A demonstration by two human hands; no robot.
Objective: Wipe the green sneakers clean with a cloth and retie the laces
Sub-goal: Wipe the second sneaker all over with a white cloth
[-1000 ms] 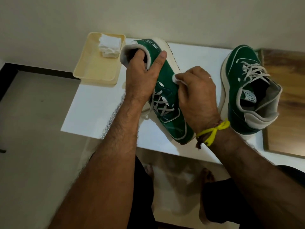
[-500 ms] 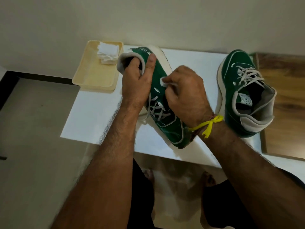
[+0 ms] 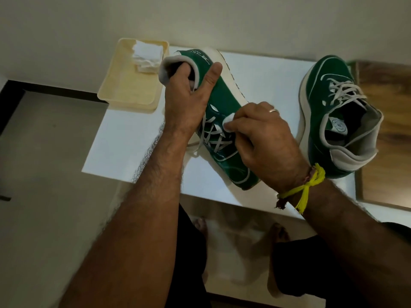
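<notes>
While left hand [image 3: 189,101] grips its collar, the sneaker [image 3: 224,112] points toe-nearward; right hand [image 3: 260,138] pinches cloth [image 3: 229,123].

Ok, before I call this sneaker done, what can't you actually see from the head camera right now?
- Held sneaker: its far side and sole face away; the left hand covers the collar.
- Cloth: only a white corner shows; the right hand hides the rest.
- Laces: ends pass behind the left wrist, so tied or loose is unclear.
- Dirt remaining: too dim to judge.
</notes>
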